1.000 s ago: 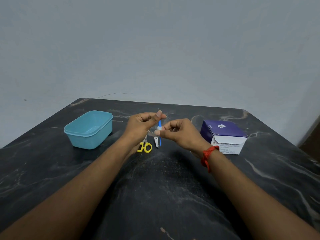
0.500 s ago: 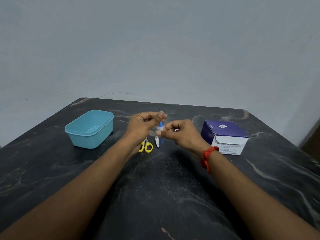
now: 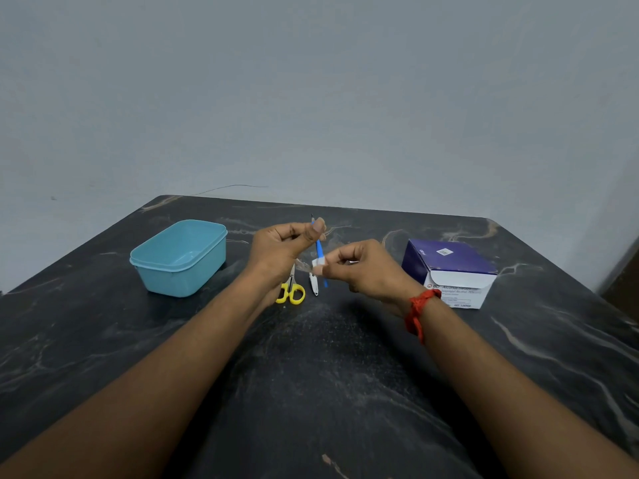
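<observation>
- Plain grey wall [image 3: 311, 98] stands behind a dark, marble-veined table [image 3: 345, 375], and both forearms reach out over it from the near edge.
- On the left hand [image 3: 283, 247] the thumb and curled fingers pinch the upper end of a blue-handled tool [image 3: 318, 247]. It is held almost upright above the table, with its thin dark tip poking out just above the thumb.
- The right hand [image 3: 363, 271] has its thumb and forefinger closed on a small white pad [image 3: 318, 262], which is pressed against the tool's blue handle below the left hand's grip. Its other fingers are curled in loosely.
- Just left of the pad, under the left hand, a pale see-through scrap [image 3: 301, 265] shows. I cannot tell what it is or which hand has it.
- A red thread [image 3: 418, 312] is tied round the right wrist.
- Below the hands, scissors with yellow handles [image 3: 290, 293] lie on the table, handles towards the near side. A small metal nail clipper [image 3: 314, 288] lies just to their right.
- A teal plastic tub [image 3: 179, 257] stands open on the table, well to the left of the hands.
- To the right sits a purple and white box [image 3: 449, 271] with its front flap open; the label is partly legible and reads as alcohol swabs.
</observation>
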